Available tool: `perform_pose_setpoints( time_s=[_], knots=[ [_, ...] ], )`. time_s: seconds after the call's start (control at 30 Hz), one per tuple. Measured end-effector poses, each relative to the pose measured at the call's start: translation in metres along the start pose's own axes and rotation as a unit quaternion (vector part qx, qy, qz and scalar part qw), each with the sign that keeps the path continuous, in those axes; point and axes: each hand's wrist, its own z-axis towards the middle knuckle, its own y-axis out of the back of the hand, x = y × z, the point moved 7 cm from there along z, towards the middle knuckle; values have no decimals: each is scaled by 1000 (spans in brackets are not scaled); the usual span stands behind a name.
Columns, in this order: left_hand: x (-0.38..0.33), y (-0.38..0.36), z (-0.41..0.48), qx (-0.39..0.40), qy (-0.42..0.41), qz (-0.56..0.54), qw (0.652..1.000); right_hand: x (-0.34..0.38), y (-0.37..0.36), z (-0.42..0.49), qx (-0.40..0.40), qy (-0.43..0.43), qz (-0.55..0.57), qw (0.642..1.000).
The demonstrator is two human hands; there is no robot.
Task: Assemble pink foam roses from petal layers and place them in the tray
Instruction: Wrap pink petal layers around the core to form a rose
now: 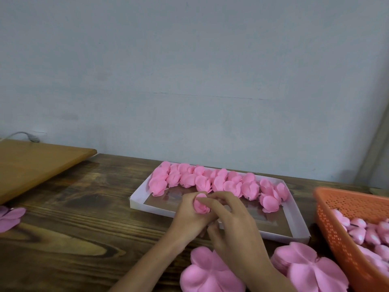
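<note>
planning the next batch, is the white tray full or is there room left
Partly full: roses crowd the far side and right end of the tray; its near half shows bare bottom.

One shallow white cardboard tray (pixel 147 208), one orange perforated plastic basket (pixel 347 194), one light wooden board (pixel 31 165), two front stacks of flat pink foam petal layers (pixel 202 275), roughly eighteen pink foam roses (pixel 203 183) in the tray.
</note>
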Motion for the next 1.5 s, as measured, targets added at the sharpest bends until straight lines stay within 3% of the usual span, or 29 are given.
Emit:
perform_pose_setpoints(
  time_s=[0.23,0.33,0.43,0.57,0.77,0.9,1.0,1.1,1.17,1.2,1.37,1.5],
  knots=[
    [-7,0,-2,1,10,-13,1000,3,-2,0,2,-6,66,998],
    [-7,6,-2,-34,36,-48,998,-6,0,-2,-60,-67,162,983],
    [-1,6,-2,-43,83,-120,988,-17,-9,-3,-57,-132,262,954],
    [-1,0,-5,-23,105,-118,987,-22,-14,-4,-54,-151,272,949],
    [-6,-11,-8,46,92,-127,987,-24,-8,-3,-80,-139,235,959],
    [-9,-23,-17,160,93,-144,972,-23,-2,-2,-88,-129,216,964],
    [-12,-29,-21,242,114,-156,951,-33,-5,-2,-85,-197,328,920],
    [-23,-32,-28,341,82,-158,923,-37,-10,2,-62,-232,437,867],
    [-23,-33,-27,339,83,-134,928,-36,-10,2,-52,-241,477,844],
    [-20,-32,-24,316,87,-116,937,-35,-8,3,-53,-235,466,851],
    [-3,-25,-16,213,107,-62,969,-23,5,1,-81,-124,225,963],
    [-1,-21,-14,186,84,-26,978,-12,9,0,-91,-45,64,993]
  ],
)
